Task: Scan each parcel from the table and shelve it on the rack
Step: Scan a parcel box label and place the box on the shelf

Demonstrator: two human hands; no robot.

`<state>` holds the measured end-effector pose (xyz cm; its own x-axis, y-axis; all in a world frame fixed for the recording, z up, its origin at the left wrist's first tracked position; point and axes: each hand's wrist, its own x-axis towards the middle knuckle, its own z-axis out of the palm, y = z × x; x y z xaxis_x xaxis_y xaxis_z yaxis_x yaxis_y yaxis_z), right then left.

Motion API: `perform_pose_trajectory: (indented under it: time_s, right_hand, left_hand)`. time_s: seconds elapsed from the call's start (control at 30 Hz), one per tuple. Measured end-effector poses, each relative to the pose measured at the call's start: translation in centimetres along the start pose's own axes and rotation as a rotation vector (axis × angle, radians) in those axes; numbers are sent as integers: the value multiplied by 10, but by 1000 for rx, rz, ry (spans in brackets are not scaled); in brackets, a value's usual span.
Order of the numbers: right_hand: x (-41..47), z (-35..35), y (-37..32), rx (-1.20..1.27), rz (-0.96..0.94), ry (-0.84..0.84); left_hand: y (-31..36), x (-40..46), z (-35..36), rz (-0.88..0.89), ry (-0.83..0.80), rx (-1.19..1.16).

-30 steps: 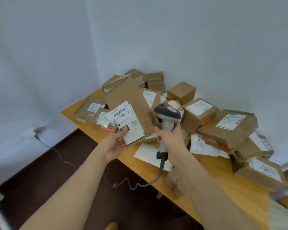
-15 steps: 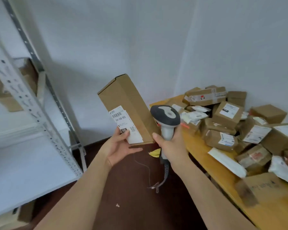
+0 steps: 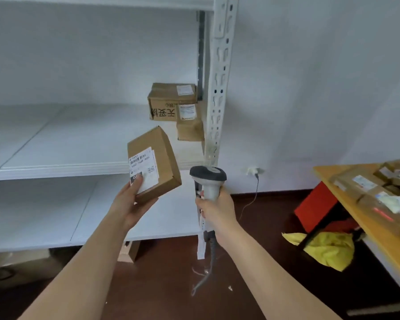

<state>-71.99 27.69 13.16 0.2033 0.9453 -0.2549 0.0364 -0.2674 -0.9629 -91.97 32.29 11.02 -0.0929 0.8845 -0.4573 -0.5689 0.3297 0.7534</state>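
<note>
The parcel (image 3: 156, 163), a flat brown cardboard box with a white shipping label (image 3: 143, 168) facing the camera, is held up in the air in front of the rack (image 3: 218, 93), tilted so its upper end leans left and back toward the middle shelf (image 3: 62, 144). The left hand (image 3: 131, 202) grasps it from below at its lower left corner, thumb pressed on the dark patch at the bottom of the label and fingers curled under the box. Just to the right, apart from the parcel, the right hand (image 3: 216, 211) is clenched round the handle of a grey and white barcode scanner (image 3: 208, 181), held upright with its dark head level with the bottom of the parcel; its cable (image 3: 209, 262) hangs down toward the dark brown floor (image 3: 171, 285). On the middle shelf, back in the right corner against the white perforated upright, sit two brown boxes (image 3: 172, 101), the rear one marked with black handwriting and the smaller one just in front of it. The lower shelf (image 3: 32, 209) lies behind the left forearm. At the far right, the wooden counter (image 3: 328, 179) carries a blurred heap of more parcels (image 3: 379, 181), and beneath it lie a red box (image 3: 316, 206) and a crumpled yellow bag (image 3: 328, 248).
</note>
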Motion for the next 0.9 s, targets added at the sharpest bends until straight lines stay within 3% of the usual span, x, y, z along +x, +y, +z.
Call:
perform_pose_trajectory:
  time_s: [0.3,0.53,0.63,0.73,0.9]
  right_hand:
    - [110,57,-36,-58,-47,-40]
    - [195,69,-66,-46,-79,-37]
    - [213,72,-65,-54,-70,-35]
    - [225,73,-66,-63,-58,-39]
    - [232,78,-66,-51,-42,4]
  left_hand:
    - [59,118,24,117,225,316]
    - [81,217,55,103,365,446]
    - [78,251,57,27,348,523]
    - [77,270,61,67,426,647]
    - [80,295,68,113,375,557]
